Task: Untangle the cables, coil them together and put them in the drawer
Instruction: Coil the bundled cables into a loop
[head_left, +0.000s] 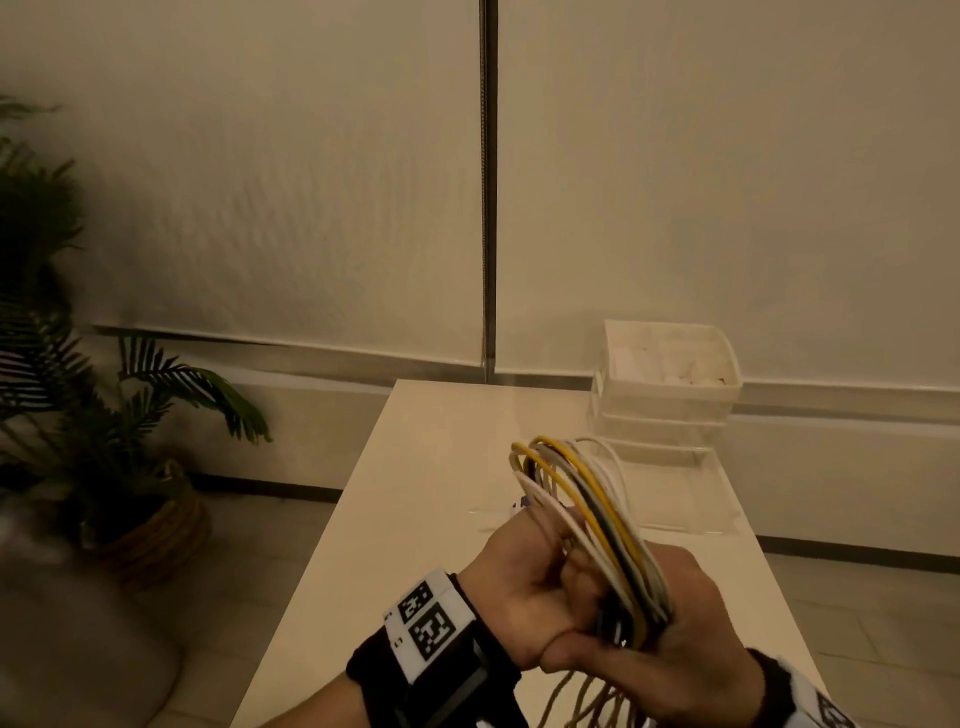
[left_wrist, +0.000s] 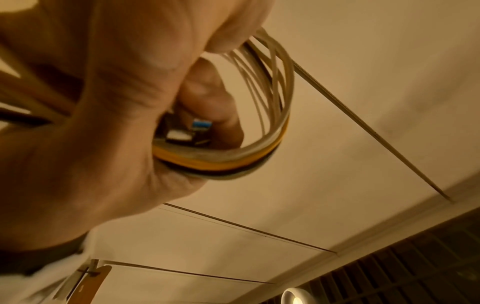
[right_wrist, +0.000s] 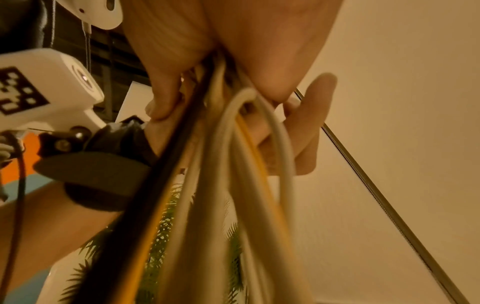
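Observation:
A coil of white, yellow, grey and black cables (head_left: 582, 499) stands upright above the near end of the table, held between both hands. My left hand (head_left: 524, 587) grips the coil's lower left side, its fingers curled through the loops. My right hand (head_left: 691, 618) clasps the bottom of the bundle from the right. Loose cable ends hang below the hands. In the left wrist view the coil (left_wrist: 259, 156) curves round the fingers, with plug ends tucked inside. The right wrist view shows cables (right_wrist: 233, 164) running down from the grip. A white drawer unit (head_left: 670, 374) stands at the table's far right.
The white table (head_left: 415, 493) runs away from me. A clear plastic piece (head_left: 685, 483) lies in front of the drawer unit. A potted palm (head_left: 104, 415) in a woven basket stands on the floor to the left. Blinds cover the wall behind.

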